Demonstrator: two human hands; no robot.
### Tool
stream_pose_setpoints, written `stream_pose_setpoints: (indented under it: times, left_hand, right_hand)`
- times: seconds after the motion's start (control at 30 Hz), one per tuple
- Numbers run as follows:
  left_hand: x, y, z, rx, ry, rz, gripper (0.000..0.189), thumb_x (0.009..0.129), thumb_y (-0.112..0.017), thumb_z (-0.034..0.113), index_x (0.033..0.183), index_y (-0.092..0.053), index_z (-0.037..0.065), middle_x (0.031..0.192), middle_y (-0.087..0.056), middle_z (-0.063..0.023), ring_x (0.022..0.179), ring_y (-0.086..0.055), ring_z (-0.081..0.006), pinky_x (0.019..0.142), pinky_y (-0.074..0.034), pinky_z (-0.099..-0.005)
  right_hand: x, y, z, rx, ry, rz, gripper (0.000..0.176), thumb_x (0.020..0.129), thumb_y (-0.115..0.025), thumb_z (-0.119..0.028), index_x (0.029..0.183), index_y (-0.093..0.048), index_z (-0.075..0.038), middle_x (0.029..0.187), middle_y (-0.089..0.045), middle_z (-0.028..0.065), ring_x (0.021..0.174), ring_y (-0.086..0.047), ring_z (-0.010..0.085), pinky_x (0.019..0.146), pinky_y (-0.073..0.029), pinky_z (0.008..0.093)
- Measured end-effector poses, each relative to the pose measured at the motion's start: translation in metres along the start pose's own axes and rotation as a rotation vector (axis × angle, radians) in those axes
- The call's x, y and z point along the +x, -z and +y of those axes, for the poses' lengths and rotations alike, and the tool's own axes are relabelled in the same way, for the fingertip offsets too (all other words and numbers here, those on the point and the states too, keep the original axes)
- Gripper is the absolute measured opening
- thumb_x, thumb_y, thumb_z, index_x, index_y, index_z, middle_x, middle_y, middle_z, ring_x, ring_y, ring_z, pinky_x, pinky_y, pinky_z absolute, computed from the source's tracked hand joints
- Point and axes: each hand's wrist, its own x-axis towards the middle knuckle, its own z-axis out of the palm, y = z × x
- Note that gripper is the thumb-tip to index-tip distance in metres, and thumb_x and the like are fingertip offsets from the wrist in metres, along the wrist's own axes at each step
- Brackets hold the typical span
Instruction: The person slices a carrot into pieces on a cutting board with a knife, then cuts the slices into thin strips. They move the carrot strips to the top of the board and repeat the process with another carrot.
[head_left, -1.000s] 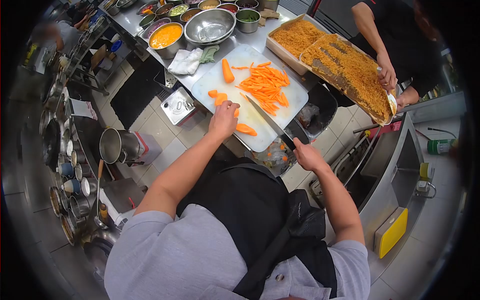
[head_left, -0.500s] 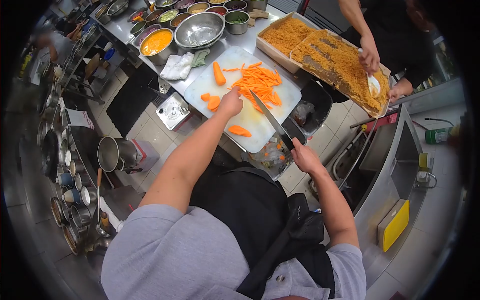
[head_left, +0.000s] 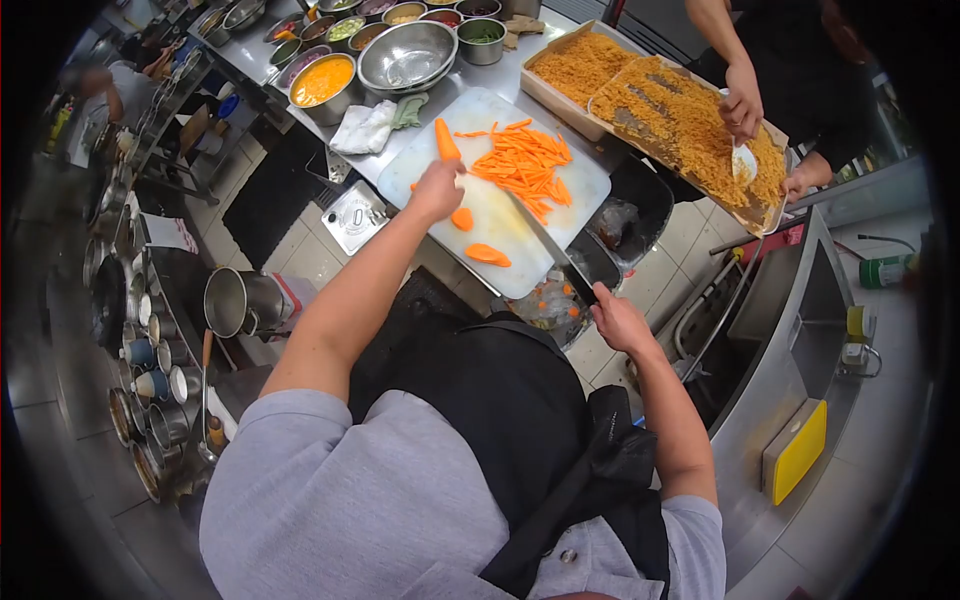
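Orange carrot lies across my white cutting board [head_left: 495, 228]. At the far side is a loose heap of thin carrot sticks [head_left: 525, 165], cut long and narrow. A thick carrot stub [head_left: 446, 140] sits just left of the heap, and a slanted carrot slice [head_left: 487, 254] lies flat near the front edge, with a smaller carrot piece [head_left: 462, 218] just beyond it.

My left hand [head_left: 437, 190] reaches over the left part of the board, knuckles up, with the fingers down just short of the stub. I cannot tell whether they are pinching anything under them. My right hand [head_left: 618, 318] is well apart from it, off the near right corner, wrapped tight round the dark handle of the knife [head_left: 545, 245]. Its long blade runs up across the board toward the sticks.

Behind the board a wide steel bowl [head_left: 407, 60] shows its shiny inside. A smaller bowl [head_left: 335, 103] to its left holds something smooth and yellow-orange. Crumpled cloths [head_left: 372, 125] lie between those bowls and the board. Further back is a row of small tubs, and one tub [head_left: 482, 32] has greens in it.

To the right, a shallow tray [head_left: 555, 98] is full of orange-brown grains. A second tray [head_left: 640, 122] is tilted and partly scraped bare, and another person's hand [head_left: 745, 108] works a white scoop [head_left: 742, 162] in it. A dark bin [head_left: 650, 195] sits below the board's right edge.
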Motion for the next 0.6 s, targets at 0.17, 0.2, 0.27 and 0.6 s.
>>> stream_pose_setpoints:
  times: [0.17,0.2,0.27,0.6]
  left_hand:
    - [-0.064,-0.042,-0.027,0.116,-0.114,0.022,0.033,0.087,-0.059,0.0,0.12,-0.063,0.006,0.118,-0.063,-0.0245,0.115,-0.061,-0.0443,0.099,-0.052,-0.0482]
    - [-0.064,-0.046,-0.028,0.116,-0.114,0.02,0.033,0.087,-0.059,0.0,0.12,-0.063,0.006,0.118,-0.063,-0.0245,0.115,-0.061,-0.0443,0.099,-0.052,-0.0482]
    - [-0.057,-0.057,-0.025,0.078,-0.07,0.108,0.031,0.088,-0.057,0.0,0.118,-0.063,0.005,0.117,-0.062,-0.0245,0.111,-0.062,-0.0446,0.097,-0.053,-0.0489]
    - [-0.037,-0.099,0.016,-0.029,-0.154,-0.006,0.03,0.086,-0.072,0.008,0.115,-0.069,0.01,0.118,-0.064,-0.0166,0.112,-0.064,-0.0383,0.098,-0.054,-0.0446]
  right_hand:
    - [0.018,-0.004,-0.002,-0.005,0.082,-0.131,0.019,0.099,-0.056,-0.017,0.114,-0.048,-0.008,0.091,-0.07,0.028,0.094,-0.065,0.0517,0.079,-0.048,0.0613]
    - [0.023,0.001,-0.006,0.001,0.077,-0.163,0.02,0.099,-0.056,-0.017,0.115,-0.048,-0.007,0.091,-0.07,0.0285,0.095,-0.065,0.0518,0.08,-0.049,0.0613]
    - [0.036,-0.001,-0.008,-0.018,0.066,-0.131,0.021,0.099,-0.056,-0.017,0.116,-0.048,-0.007,0.092,-0.07,0.0286,0.095,-0.065,0.0519,0.08,-0.049,0.0616]
    - [0.035,-0.01,-0.031,-0.064,-0.025,-0.081,0.02,0.1,-0.055,-0.019,0.114,-0.045,-0.008,0.092,-0.069,0.0306,0.093,-0.065,0.0535,0.08,-0.049,0.0631]
